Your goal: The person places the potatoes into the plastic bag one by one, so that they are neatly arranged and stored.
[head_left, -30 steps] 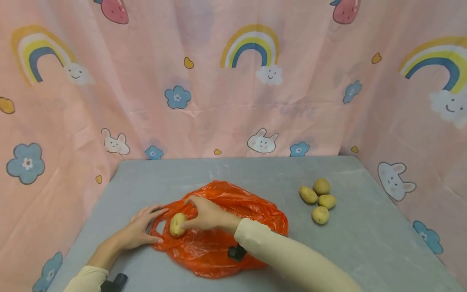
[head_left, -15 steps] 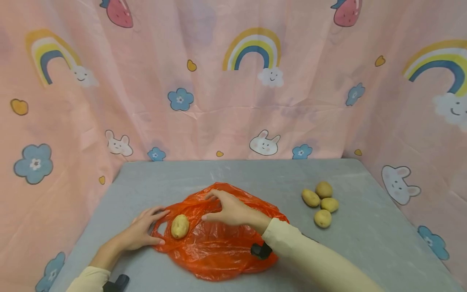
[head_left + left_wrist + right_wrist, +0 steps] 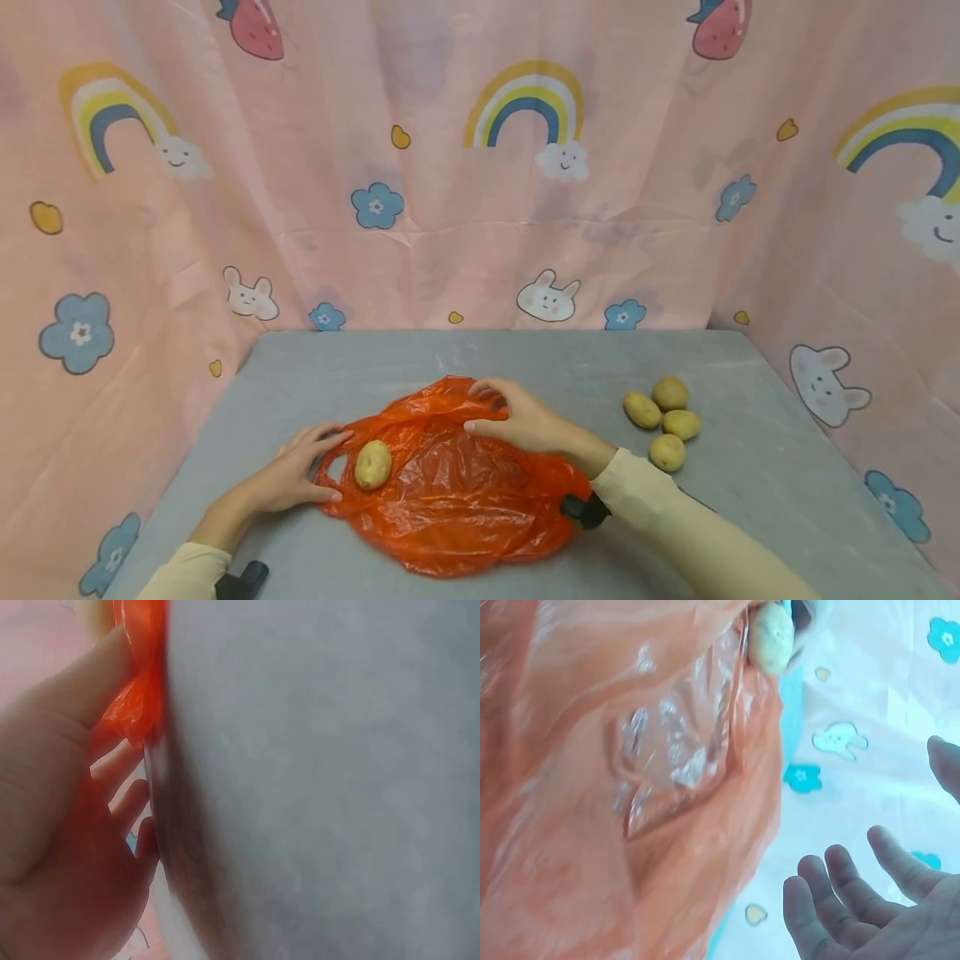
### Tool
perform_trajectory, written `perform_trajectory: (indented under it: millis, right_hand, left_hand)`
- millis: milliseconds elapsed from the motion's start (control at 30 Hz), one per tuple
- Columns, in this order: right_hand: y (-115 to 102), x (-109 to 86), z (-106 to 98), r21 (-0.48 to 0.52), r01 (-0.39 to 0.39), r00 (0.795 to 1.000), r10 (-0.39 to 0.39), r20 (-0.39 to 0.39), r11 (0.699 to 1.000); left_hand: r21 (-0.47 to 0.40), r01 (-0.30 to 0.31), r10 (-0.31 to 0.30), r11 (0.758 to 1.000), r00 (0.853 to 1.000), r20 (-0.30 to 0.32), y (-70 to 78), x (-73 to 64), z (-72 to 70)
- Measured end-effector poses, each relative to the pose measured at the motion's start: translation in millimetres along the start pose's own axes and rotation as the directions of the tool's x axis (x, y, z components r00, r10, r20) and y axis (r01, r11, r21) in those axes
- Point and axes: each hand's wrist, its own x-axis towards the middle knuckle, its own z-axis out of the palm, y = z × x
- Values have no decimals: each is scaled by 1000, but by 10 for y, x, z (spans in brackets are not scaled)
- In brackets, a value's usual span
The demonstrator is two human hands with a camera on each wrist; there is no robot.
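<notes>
An orange plastic bag [image 3: 457, 496] lies spread on the grey table [image 3: 555, 354]. One potato [image 3: 372, 465] rests on the bag's left part, beside its handle hole. At the bag's left edge, the left hand [image 3: 288, 473] touches the plastic, thumb and fingers spread apart. Over the bag's far right part, the right hand [image 3: 528, 423] has loosely bent fingers and holds nothing. Four more potatoes [image 3: 681, 425] sit clustered right of the bag.

Curtain [image 3: 450, 250]: evenly, softly lit in head view; washed-out, cyan-tinged in right wrist view
Bag [image 3: 457, 492]: scattered white glints; blurred in right wrist view
Table [image 3: 315, 787]: hazy, unfocused in left wrist view, soft brown shadow along edge
Right hand [image 3: 907, 922]: dim against brightness
</notes>
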Motion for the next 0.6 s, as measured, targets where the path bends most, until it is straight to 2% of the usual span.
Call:
perform_trajectory:
  millis: [433, 600]
  right_hand:
    - [339, -313, -412, -6, 13, 1000, -13, -24, 1000]
    - [486, -444, -580, -14, -10, 999, 9, -50, 1000]
  left_hand:
    - [6, 5, -5, 1000, 1000, 10, 11, 7, -16]
    - [14, 4, -4, 1000, 1000, 9, 24, 6, -9]
